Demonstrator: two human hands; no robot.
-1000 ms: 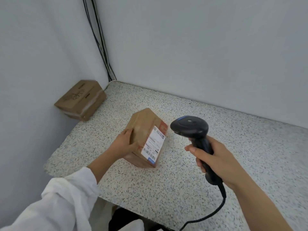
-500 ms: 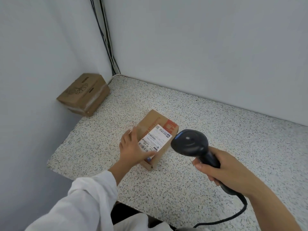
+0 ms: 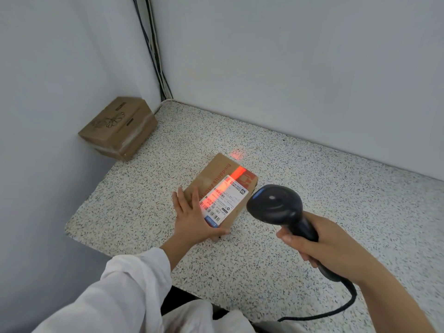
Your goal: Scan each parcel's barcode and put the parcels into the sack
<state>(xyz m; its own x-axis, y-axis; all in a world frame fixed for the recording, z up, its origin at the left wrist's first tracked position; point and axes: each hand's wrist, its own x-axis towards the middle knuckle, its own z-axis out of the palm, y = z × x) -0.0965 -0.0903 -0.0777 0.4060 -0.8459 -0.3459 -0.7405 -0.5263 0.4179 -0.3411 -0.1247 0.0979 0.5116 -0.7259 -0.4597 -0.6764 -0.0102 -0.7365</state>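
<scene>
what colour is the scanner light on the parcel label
Red-orange, a bright stripe across the white label; head view.

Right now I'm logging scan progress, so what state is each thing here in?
Parcel: flat on the counter, label up, red beam across the label.
Scanner: beam on, aimed at the parcel.
Left hand: open, pressing the parcel's near end.
Right hand: grip closed on the scanner's handle.
Second box: in the corner, taped shut, untouched.
Sack: not in view.

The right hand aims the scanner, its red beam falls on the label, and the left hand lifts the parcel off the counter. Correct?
Not quite: in the head view the parcel lies flat on the counter, the left hand steadying it. The rest holds.
</scene>
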